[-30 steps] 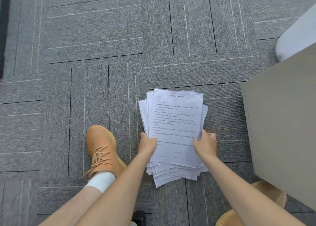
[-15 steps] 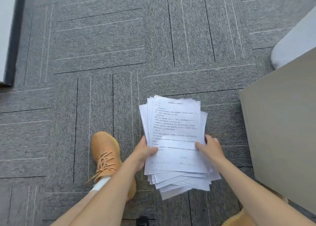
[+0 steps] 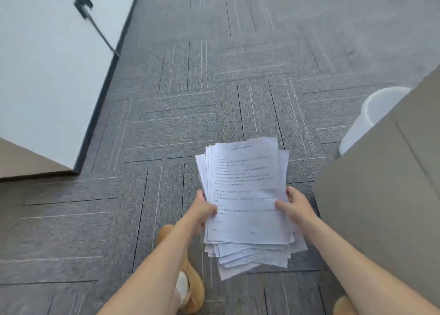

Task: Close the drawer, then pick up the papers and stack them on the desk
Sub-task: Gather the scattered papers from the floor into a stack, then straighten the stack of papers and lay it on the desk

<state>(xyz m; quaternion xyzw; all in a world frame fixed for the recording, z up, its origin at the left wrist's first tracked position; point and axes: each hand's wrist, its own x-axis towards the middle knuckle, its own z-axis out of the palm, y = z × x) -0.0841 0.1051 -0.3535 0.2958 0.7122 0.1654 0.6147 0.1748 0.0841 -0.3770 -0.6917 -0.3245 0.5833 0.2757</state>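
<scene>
Up off the gray carpet (image 3: 166,129), a messy stack of printed papers (image 3: 246,195) sat between two bare hands. The left hand (image 3: 202,211) gripped the stack's left edge, fingers curled under and thumb on top. The right hand (image 3: 294,204) pinched the right edge the same way. The sheets fanned out unevenly at the bottom. A tan cabinet (image 3: 381,183) stood just to the right, with what looked like a white bin (image 3: 371,114) behind it. Orange shoes (image 3: 190,288) showed below, blurry.
</scene>
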